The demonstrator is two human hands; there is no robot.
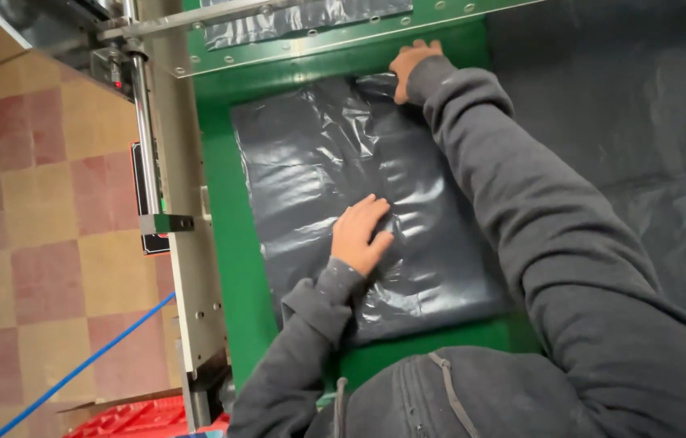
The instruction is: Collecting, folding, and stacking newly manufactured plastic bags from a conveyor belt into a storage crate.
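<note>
Two hands work on one stack of dark grey plastic bags (335, 154), seen from above. Farthest left is a floor of tan and reddish square tiles (26, 203), crossed low down by one blue cord (83, 365), with one red crate (132, 420) peeking in at the bottom edge. Next comes the grey metal side of a machine (189, 276), with one upright steel rod (146, 130) ending in a small block. Beside that runs the green belt (225, 235), a flat surface that carries the bag stack; the stack lies flat in the middle of the belt, its plastic creased and shiny. Across the top sits a green bar with a row of bolts (335, 32), and more grey film lies behind it.

On the stack, the left hand (361, 234) rests palm down near the middle, fingers loosely curled and pressing into the plastic; it grips nothing that can be seen. The right hand (409, 66) reaches to the far edge of the stack, fingers bent over that edge and touching the film; whether it pinches the plastic cannot be told. Both arms wear dark grey hooded sleeves. Farthest right spreads a wide sheet of dark plastic (651, 138), wrinkled and dull.
</note>
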